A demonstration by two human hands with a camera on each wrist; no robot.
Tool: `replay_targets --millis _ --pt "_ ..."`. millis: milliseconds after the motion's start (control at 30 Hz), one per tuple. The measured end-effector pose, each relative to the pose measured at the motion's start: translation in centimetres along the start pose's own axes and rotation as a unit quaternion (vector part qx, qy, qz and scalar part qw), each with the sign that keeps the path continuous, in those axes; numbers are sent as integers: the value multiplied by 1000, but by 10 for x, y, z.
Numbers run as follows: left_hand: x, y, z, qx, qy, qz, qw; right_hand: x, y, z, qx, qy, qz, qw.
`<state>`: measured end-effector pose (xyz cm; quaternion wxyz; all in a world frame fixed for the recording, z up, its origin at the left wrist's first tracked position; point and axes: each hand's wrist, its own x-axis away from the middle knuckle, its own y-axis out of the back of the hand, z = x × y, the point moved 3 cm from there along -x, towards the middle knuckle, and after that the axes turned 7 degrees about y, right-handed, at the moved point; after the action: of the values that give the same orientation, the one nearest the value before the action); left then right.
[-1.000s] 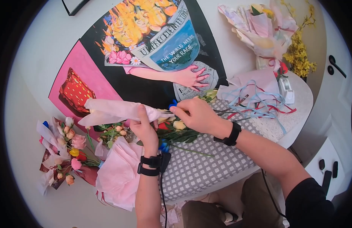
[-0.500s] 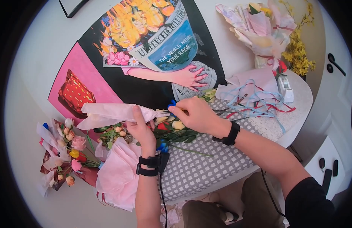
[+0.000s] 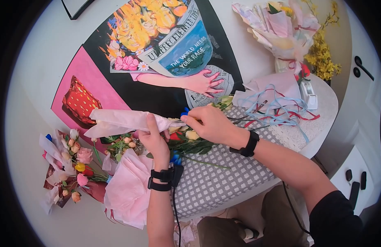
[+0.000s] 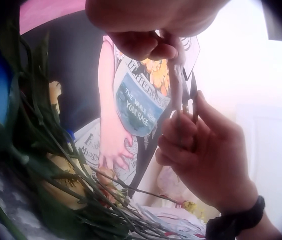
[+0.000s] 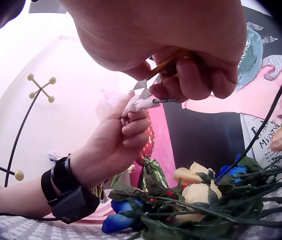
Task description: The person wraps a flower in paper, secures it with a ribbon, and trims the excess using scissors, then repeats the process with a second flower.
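My left hand (image 3: pixel 154 142) grips a cone of pale pink wrapping paper (image 3: pixel 124 122) near its narrow end, thumb along the top. A short dark stem (image 5: pixel 167 100) sticks out of that end. Scissors with an orange handle (image 5: pixel 166 65) are in the curled fingers of my right hand (image 3: pixel 211 123). Their metal blades lie right at the paper's narrow tip in the right wrist view. Below both hands, cream roses (image 5: pixel 197 197), blue flowers (image 5: pixel 121 220) and green stems lie on the table. What the cone wraps is mostly hidden.
A patterned grey cloth (image 3: pixel 215 181) covers the table's front. Light-blue and red ribbons (image 3: pixel 281 108) lie tangled at right, near a white tape dispenser (image 3: pixel 308 95). Pink paper (image 3: pixel 128 187) and bouquets (image 3: pixel 77 164) stand at left; a wrapped bouquet (image 3: pixel 281 37) stands at back right.
Both hands keep nearly the same pose and grip. The paper cone and hands shift only slightly in the view, with the narrow end still at the right hand.
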<state>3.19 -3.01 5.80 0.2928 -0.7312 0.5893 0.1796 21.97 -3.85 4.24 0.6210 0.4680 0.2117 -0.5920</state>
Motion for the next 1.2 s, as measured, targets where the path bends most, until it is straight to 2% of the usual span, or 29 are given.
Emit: replay_targets --millis 67,133,167,267,367,433,567,667,733,867,933,1033,1200 --pt "1 0 1 -1 4 4 1000 0 -1 0 -5 -5 6 1000" --pt "4 -3 8 -44 44 66 996 0 -2 3 -10 30 -6 999" --pt "10 -9 13 -64 50 69 994 0 -2 2 -10 31 -6 999" --pt "8 -8 17 -31 30 68 997 1 0 2 4 36 -13 999" --pt "1 -1 9 7 33 41 999 -2 6 1 -42 20 -17 999" --pt "-1 0 8 23 39 25 999 -5 8 -3 -127 -50 -63 989" --pt "2 -4 6 11 34 29 999 -5 6 -1 -128 -45 -71 988" --pt "1 -2 7 13 29 37 999 -2 2 3 -118 -32 -17 992" --pt "1 -1 7 13 31 34 999 -2 -3 2 -64 68 -23 995" --pt "1 -2 8 36 41 32 998 -3 -1 8 -29 68 -5 997" --pt "2 -4 8 31 54 36 997 -3 1 10 -18 21 7 1000" --pt "2 0 12 30 63 46 996 -3 -2 5 10 18 19 1000" --pt "3 0 13 33 70 44 996 -2 -5 9 33 73 12 997"
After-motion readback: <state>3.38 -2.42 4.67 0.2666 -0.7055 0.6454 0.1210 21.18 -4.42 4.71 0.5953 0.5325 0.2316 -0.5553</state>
